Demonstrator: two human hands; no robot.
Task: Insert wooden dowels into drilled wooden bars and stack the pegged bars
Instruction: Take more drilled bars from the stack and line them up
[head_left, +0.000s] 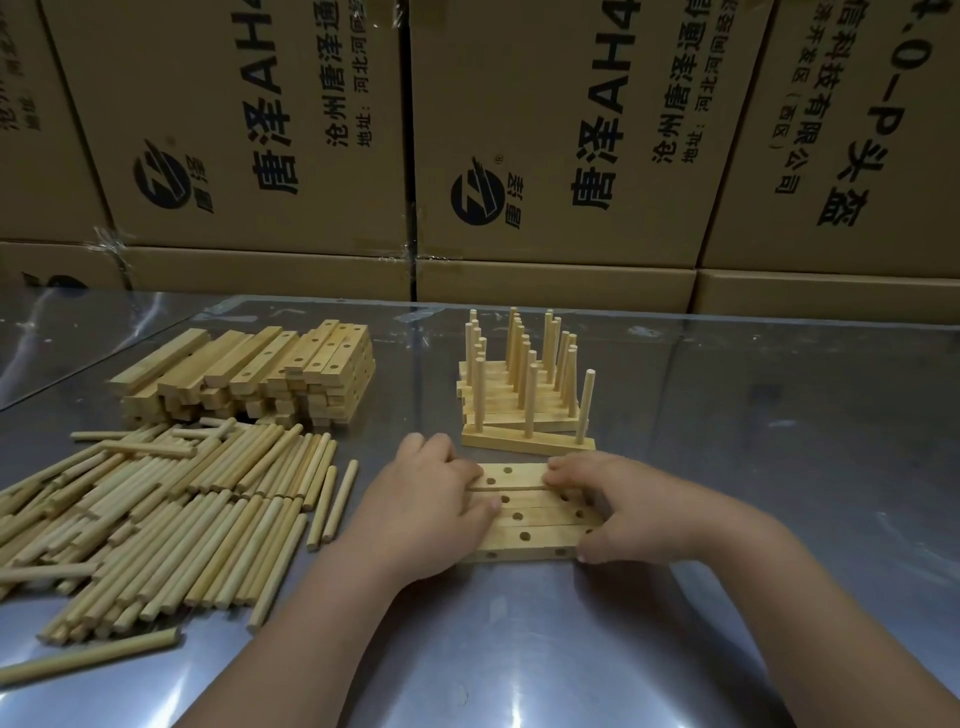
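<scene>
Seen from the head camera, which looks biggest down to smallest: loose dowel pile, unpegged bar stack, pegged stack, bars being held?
1. Loose dowel pile.
2. Unpegged bar stack.
3. Pegged stack and held bars look about alike; the held bars are partly covered, so unranked.

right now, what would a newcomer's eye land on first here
The left hand and right hand hold a row of drilled bars flat in the near centre. Just behind stands a stack of pegged bars bristling with upright pegs, and a big heap of loose dowels sprawls at the left.
</scene>
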